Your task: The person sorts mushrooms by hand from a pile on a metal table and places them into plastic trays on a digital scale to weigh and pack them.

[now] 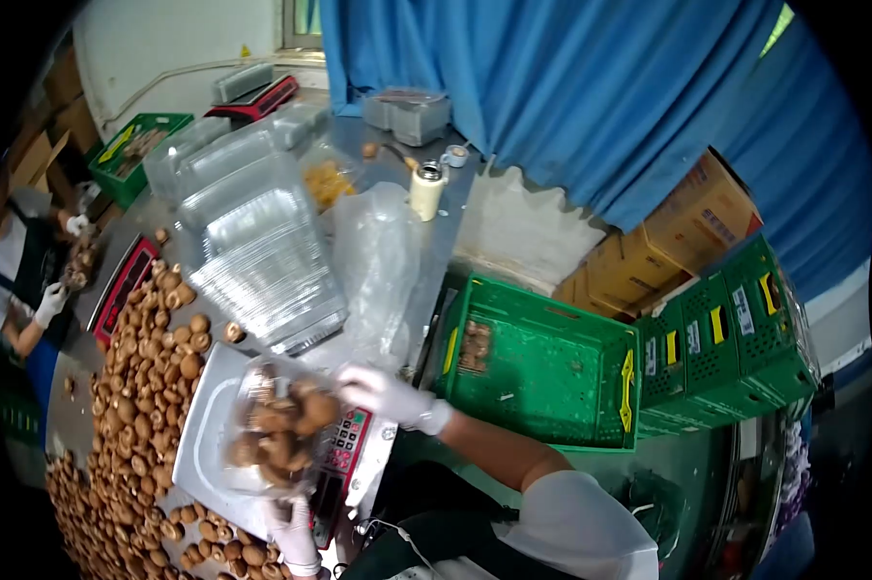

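A clear plastic box [235, 454] of brown mushrooms [279, 430], blurred by motion, is above the weighing scale [201, 449]. My left hand [291, 532], in a white glove, grips the near bottom end of the box; its fingers are partly hidden. My right hand [388, 394], also gloved, is closed at the upper right edge of the box, fingertips against the plastic. The scale's red keypad panel [344, 445] shows between my hands. Loose mushrooms [131, 416] are heaped on the metal table beside the scale.
Stacked clear boxes [257, 242], a plastic bag [373, 251] and a cream flask [426, 190] stand beyond the scale. At right is a green crate [552, 382] holding one mushroom pack [475, 346], near stacked green crates [716, 333] and cartons [678, 232]. A gloved co-worker [25, 266] is across the table.
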